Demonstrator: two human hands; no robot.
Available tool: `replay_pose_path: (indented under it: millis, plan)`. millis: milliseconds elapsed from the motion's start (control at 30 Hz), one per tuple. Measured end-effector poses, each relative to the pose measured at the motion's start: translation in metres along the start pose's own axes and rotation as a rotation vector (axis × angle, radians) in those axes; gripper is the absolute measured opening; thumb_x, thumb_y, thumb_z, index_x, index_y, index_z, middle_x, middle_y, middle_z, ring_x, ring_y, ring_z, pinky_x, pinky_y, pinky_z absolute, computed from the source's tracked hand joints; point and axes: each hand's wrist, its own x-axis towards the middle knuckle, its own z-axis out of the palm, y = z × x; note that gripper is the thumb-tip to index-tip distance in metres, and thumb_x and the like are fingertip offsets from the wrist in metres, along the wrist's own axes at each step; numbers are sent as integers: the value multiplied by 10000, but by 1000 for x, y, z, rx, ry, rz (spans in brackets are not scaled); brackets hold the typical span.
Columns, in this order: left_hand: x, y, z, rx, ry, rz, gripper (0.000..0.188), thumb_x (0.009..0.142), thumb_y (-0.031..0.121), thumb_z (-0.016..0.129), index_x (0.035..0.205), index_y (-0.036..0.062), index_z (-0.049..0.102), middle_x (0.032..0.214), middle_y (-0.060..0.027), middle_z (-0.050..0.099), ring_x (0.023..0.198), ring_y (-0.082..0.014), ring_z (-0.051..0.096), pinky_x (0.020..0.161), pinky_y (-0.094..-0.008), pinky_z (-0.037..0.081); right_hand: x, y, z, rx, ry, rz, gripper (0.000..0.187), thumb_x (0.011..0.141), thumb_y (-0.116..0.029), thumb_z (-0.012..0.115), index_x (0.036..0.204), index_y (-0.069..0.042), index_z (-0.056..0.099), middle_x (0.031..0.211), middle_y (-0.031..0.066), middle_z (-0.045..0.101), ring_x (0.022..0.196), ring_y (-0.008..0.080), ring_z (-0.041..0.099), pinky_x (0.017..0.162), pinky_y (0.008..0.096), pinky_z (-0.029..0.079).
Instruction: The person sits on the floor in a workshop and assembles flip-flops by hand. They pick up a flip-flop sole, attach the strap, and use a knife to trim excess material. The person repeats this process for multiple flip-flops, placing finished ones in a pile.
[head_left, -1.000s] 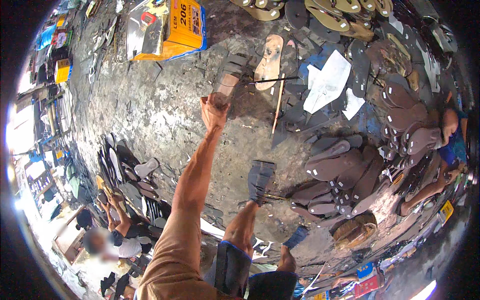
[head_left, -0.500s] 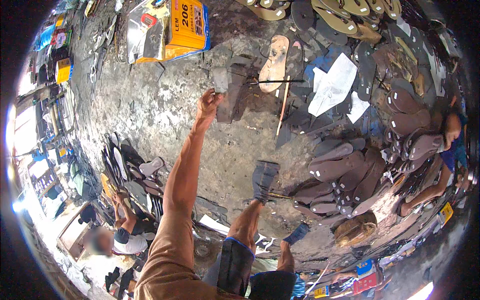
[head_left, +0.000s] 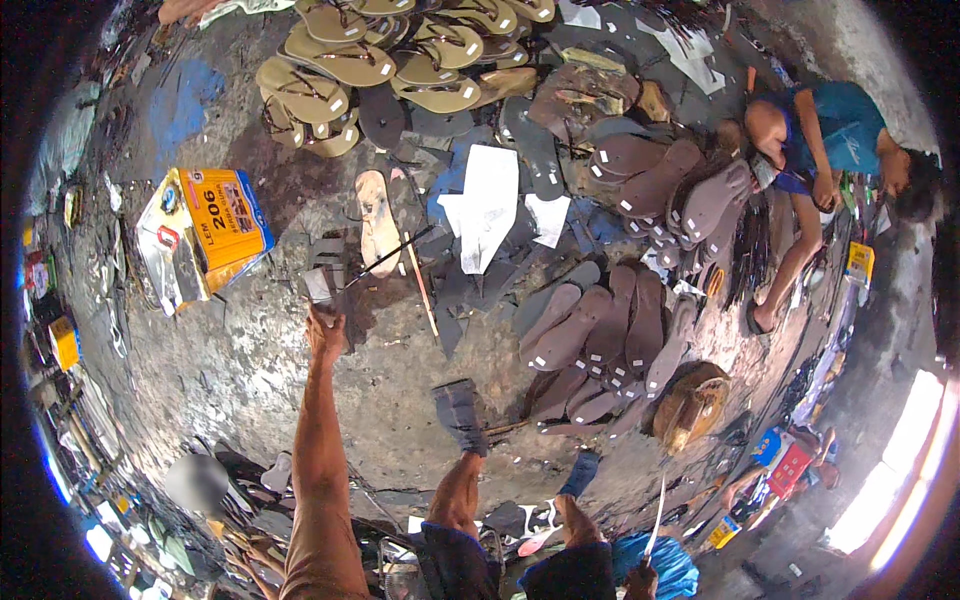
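Note:
My left hand (head_left: 326, 332) reaches forward over the floor, its fingers closed on the near edge of a small light-grey flat piece (head_left: 319, 286). Darker grey sheet scraps (head_left: 328, 252) lie just beyond that piece. To its right are a thin black strip (head_left: 392, 254) and a pale, stained sole-shaped piece (head_left: 378, 222). Low in the picture, my right hand (head_left: 641, 580) is closed around the lower end of a long, narrow, pale blade (head_left: 656, 520) that points up. Much of that hand is in shade.
An orange-and-white tin (head_left: 215, 235) stands left of the scraps. Tan flip-flops (head_left: 340, 55) are heaped at the far side, brown soles (head_left: 600, 330) to the right. White paper (head_left: 490, 205) lies mid-floor, a wooden block (head_left: 692, 405) nearer. Another person (head_left: 850, 130) sits at far right.
The view has swung right, so floor things sit further left. My left hand still has the grey piece. The blade and my right hand show more plainly now.

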Motion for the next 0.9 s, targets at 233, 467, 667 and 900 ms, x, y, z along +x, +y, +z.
replay_pose_path:
  millis: [233,467,667,900]
  plan:
    - [-64,2,-45,117,-108,22,662,923,230,734,1478,-29,482,1399,-282,570,1290,-490,541,1086,-560,447,-39,29,35,113,13,21,457,923,-352,740,1141,25,602,889,215,725,780,401,708,708,492,565]
    - [-261,-64,-123,342,-399,112,556,892,297,771,1354,30,612,1223,-258,674,1134,-446,649,995,-515,531,-57,85,75,179,38,32,449,905,-363,750,1101,20,619,890,222,721,796,407,710,726,501,563]
    - [-425,-76,-208,169,-776,292,364,980,275,673,1260,42,686,1249,-179,691,1157,-308,668,986,-447,537,-43,71,80,430,-21,-107,327,913,-316,714,1083,-44,652,915,222,694,786,403,698,652,513,538]
    - [-625,-74,-251,-50,-706,-327,285,975,314,673,1094,70,759,992,-100,779,895,-253,730,813,-419,584,20,126,95,284,118,-569,347,955,-333,712,1070,-22,610,785,138,690,695,279,698,597,446,574]
